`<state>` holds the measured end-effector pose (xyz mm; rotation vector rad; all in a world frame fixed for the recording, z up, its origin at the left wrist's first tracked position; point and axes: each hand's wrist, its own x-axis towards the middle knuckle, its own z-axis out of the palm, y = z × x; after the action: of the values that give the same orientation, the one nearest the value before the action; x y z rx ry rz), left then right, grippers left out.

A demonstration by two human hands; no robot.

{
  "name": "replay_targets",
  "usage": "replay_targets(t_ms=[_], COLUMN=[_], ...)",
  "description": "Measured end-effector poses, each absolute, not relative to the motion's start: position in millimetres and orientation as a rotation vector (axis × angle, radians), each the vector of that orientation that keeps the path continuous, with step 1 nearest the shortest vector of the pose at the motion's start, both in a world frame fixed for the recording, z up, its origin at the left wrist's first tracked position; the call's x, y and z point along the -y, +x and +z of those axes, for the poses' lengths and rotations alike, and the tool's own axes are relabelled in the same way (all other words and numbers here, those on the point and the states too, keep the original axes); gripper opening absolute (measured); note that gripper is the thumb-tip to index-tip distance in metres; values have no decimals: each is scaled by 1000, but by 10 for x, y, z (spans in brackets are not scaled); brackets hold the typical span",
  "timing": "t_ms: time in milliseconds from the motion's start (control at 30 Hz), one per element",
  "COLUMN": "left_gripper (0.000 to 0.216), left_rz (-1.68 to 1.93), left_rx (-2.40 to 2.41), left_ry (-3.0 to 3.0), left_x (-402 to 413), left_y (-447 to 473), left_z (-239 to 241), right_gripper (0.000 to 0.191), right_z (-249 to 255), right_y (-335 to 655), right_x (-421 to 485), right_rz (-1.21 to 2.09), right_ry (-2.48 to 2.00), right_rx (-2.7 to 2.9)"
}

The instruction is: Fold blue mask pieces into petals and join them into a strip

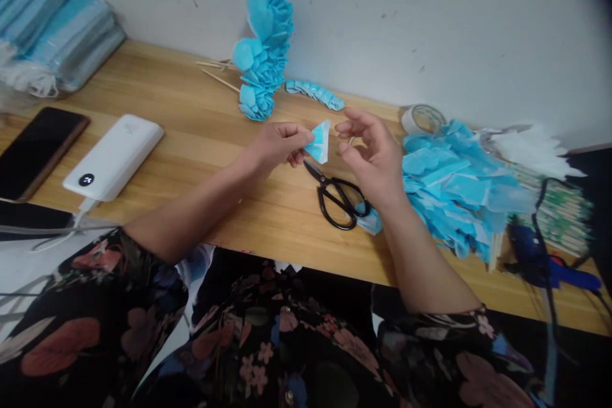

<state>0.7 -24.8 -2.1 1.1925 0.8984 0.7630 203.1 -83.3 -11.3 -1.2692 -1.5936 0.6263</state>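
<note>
My left hand (282, 142) pinches a small folded piece of blue-and-white mask fabric (319, 142), which fans out toward the right. Facing it, my right hand (373, 156) has its fingers curved and apart, a short gap from the fabric; a thin pale line shows near its thumb, too small to name. Below both hands lie black-handled scissors (329, 194), partly behind my right wrist. Beyond my hands, a pleated blue strip (315, 93) rests near the wall. To its left stand or lie several blue fabric flowers (265, 54) on thin wooden sticks.
At right are a heap of blue fabric pieces (454, 185), a tape roll (423, 120), white fabric (533, 148), a bundle of sticks (559, 213) and a blue glue gun (549, 261). At left are a white power bank (115, 156), a phone (41, 150) and stacked masks (57, 19).
</note>
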Motion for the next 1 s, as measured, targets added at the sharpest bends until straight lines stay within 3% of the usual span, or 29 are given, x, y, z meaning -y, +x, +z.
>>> replay_targets(t_ms=[267,533,833,1000], left_gripper=[25,24,22,21], left_rz=[775,787,857,839], left_rx=[-876,-877,-898,-912], left_ry=[1082,1137,1249,1245], left_x=[235,225,256,255], left_y=[13,33,30,35], left_z=[-36,-90,-79,-77], right_gripper=[17,14,5,11], right_z=[-43,-140,-127,-151], right_y=[1974,2007,1940,1906], right_x=[872,845,855,845], right_rz=[423,393,589,696], right_ry=[-1213,-1239,-1242,-1274], right_rx=[1852,1839,1685,1548])
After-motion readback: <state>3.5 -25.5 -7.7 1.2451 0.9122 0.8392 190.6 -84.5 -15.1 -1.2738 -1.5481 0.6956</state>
